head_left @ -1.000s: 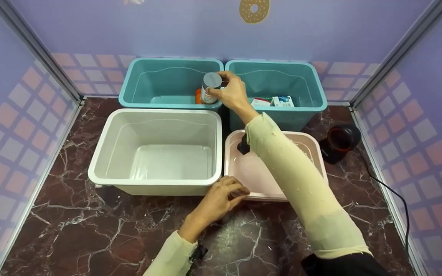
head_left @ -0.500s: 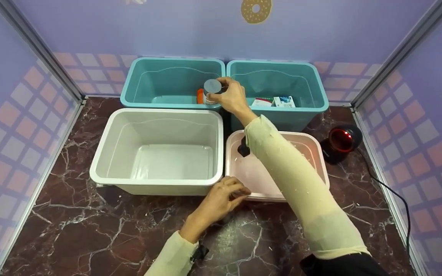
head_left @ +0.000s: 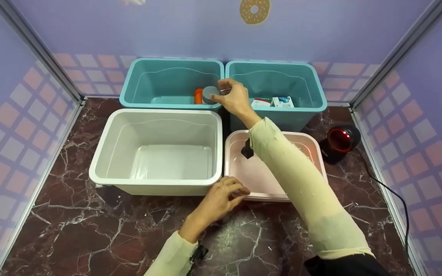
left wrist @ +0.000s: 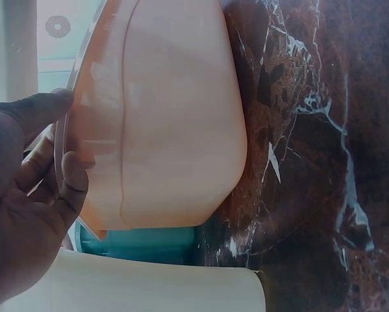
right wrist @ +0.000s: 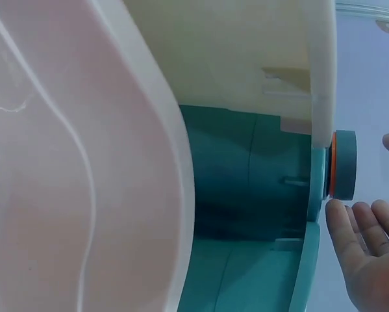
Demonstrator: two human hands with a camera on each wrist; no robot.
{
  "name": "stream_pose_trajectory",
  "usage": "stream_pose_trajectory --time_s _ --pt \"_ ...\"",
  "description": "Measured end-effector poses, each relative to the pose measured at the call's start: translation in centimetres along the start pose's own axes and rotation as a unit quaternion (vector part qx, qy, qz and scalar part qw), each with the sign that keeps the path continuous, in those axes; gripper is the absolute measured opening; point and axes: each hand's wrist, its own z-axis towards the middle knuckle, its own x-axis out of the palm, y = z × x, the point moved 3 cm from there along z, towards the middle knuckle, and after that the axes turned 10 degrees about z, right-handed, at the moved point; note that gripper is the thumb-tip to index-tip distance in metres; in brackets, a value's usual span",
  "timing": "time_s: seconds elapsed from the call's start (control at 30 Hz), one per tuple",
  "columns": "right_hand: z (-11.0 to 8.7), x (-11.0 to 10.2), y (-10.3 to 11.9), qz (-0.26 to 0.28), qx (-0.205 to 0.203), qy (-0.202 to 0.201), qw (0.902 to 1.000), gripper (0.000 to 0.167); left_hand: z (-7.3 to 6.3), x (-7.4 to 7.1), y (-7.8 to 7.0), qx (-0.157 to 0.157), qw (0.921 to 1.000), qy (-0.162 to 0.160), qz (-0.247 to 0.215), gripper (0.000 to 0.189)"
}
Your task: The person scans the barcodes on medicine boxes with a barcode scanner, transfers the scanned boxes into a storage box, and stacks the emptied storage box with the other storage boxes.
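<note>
In the head view, a bottle with a grey lid [head_left: 210, 94] stands inside the back left teal bin [head_left: 155, 100], by its right end. Only its lid shows; an orange item [head_left: 198, 96] is beside it. My right hand [head_left: 234, 97] is at the lid, thumb and fingers spread apart around it. In the right wrist view, the fingers [right wrist: 369, 224] lie just off the lid's edge, with the thumb away from it. My left hand [head_left: 219, 197] pinches the near left rim of the pink bin [head_left: 252, 173], thumb over the rim and fingers outside it.
A white bin [head_left: 171, 163] stands in front at left. The back right teal bin [head_left: 278, 76] holds small boxes [head_left: 282, 101]. A black scanner-like device [head_left: 340, 142] with a red light sits at right, its cable [head_left: 393, 189] running along the wall.
My right hand has lowered the bottle into the back left teal bin and loosened around its lid. The device's red light has come on. My left hand has stayed put.
</note>
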Motion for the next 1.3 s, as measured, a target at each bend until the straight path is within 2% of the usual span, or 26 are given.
stream_pose_trajectory --time_s 0.3,0.53,0.63,0.97,1.3 --pt "0.0 0.3 -0.4 0.017 0.016 -0.004 0.9997 0.05 0.0 0.3 0.1 0.004 1.0 0.0 -0.007 0.01" --pt "-0.3 1.2 0.0 0.043 0.009 0.072 0.9964 0.061 0.0 0.3 0.0 0.005 1.0 -0.001 -0.004 0.011" --pt "-0.4 1.4 0.1 0.047 0.002 0.091 0.9948 0.061 0.0 0.3 -0.1 0.005 1.0 0.0 -0.004 0.011" --pt "-0.8 0.5 0.2 0.073 -0.006 0.092 0.9931 0.052 0.1 0.0 0.0 0.005 1.0 -0.002 0.001 0.011" --pt "-2.1 -0.9 0.2 0.093 -0.01 0.097 0.9909 0.045 0.0 0.1 0.1 -0.005 1.0 0.001 -0.004 0.012"
